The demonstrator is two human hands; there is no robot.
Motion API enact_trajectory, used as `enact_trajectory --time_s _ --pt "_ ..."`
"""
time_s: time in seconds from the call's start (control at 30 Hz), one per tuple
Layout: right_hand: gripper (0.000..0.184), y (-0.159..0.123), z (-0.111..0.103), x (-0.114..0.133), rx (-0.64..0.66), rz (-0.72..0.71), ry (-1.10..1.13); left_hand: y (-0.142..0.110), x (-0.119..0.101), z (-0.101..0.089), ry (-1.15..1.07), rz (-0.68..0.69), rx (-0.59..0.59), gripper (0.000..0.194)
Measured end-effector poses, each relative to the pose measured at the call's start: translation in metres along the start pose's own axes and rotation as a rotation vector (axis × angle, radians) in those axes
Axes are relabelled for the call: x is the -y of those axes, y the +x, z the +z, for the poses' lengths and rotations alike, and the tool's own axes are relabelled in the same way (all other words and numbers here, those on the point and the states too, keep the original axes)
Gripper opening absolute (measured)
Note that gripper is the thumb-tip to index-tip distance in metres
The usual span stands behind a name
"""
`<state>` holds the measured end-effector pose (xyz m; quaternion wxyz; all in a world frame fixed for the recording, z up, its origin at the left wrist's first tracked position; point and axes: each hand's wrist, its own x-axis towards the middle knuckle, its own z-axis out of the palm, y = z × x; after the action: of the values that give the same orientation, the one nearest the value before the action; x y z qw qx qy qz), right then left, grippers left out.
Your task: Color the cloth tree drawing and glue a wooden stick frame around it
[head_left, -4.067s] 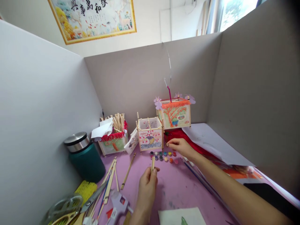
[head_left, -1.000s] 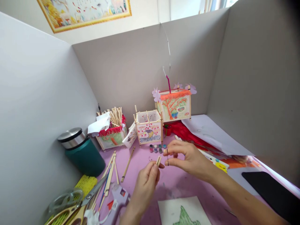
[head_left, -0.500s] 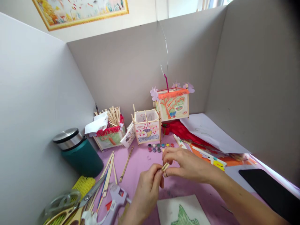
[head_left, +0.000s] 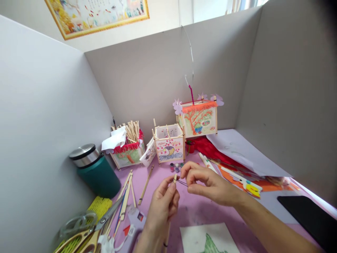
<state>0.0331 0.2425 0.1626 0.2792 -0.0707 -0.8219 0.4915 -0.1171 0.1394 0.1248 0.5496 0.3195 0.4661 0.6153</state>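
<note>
Thin dark band drawn out from the wooden sticks

From where I stand, by the head view, the left hand grips the wooden sticks above the purple tabletop, tips poking out by the thumb. The right hand pinches the far end of the thin dark band. Half a second ago the loop was spread around the tips; now it runs sideways in two strands, apparently caught on them. Marks on the framed picture are too small to read; I spot no brand on the teal bottle.
</note>
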Motion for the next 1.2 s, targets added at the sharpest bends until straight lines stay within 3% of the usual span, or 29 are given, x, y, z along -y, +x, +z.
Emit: enact_trajectory --time_s 0.07,0.2,0.3,0.4,0.53,0.63,0.73,0.83,0.93,1.03,1.2 --pt "0.016 0.002 0.007 -0.005 -0.008 0.048 0.156 0.001 0.0 -0.002 -0.042 -0.008 -0.024 0.03" --pt "0.021 0.006 0.016 -0.017 -0.031 0.334 0.46 0.002 0.001 -0.003 -0.019 0.056 -0.06 0.029" --pt "0.025 0.008 0.016 -0.026 -0.059 0.494 0.657 -0.002 0.001 -0.001 0.118 0.07 0.016 0.03" --pt "0.026 0.007 0.012 -0.03 -0.009 0.534 0.731 -0.007 0.0 0.0 0.328 0.059 0.133 0.027" --pt "0.021 0.006 0.008 -0.027 -0.01 0.526 0.533 -0.008 0.002 -0.002 0.625 0.091 0.172 0.026" --pt "0.022 0.004 0.012 -0.015 -0.089 0.353 0.13 -0.003 0.007 -0.003 0.689 0.112 0.111 0.028" --pt "0.021 0.001 0.023 -0.003 -0.108 0.081 -0.254 0.003 0.01 -0.005 0.564 0.124 0.032 0.033" --pt "0.02 0.0 0.034 -0.001 -0.111 -0.007 -0.307 0.004 0.006 -0.006 0.27 0.085 -0.024 0.041" --pt "0.013 0.002 0.034 -0.011 -0.117 0.19 -0.084 -0.001 -0.003 -0.006 0.038 0.03 -0.036 0.041" --pt "0.015 0.005 0.024 -0.023 -0.025 0.375 0.292 -0.006 -0.01 -0.005 -0.052 0.041 -0.021 0.035" --pt "0.021 0.002 0.012 -0.025 0.0 0.356 0.975 -0.009 -0.01 -0.004 -0.104 0.058 0.046 0.033"
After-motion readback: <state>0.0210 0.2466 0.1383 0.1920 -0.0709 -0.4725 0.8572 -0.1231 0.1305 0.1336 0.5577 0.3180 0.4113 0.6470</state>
